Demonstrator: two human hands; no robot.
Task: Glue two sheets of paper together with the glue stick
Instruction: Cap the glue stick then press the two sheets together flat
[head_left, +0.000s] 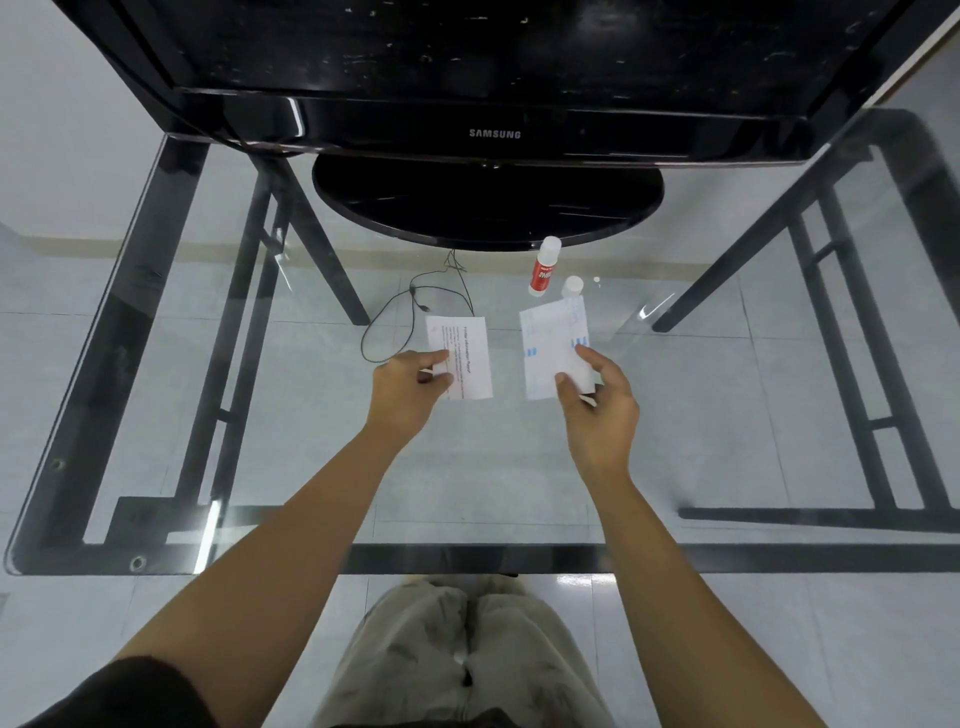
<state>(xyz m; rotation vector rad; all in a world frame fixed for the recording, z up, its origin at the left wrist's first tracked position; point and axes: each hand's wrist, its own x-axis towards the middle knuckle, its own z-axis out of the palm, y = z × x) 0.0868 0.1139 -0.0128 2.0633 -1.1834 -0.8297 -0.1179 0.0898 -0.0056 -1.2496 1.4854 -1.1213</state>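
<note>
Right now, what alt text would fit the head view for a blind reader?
Two hands at a glass table: the left hand holds the left sheet, the right hand the right sheet. A glue stick stands beyond, before a monitor.

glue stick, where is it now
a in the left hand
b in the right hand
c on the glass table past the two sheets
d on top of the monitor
c: the glue stick sits on the glass table; the left hand holds the left sheet, the right hand the right sheet.

Home room, Samsung television (493, 78), glass table (156, 364), tiled floor (779, 623)
</note>
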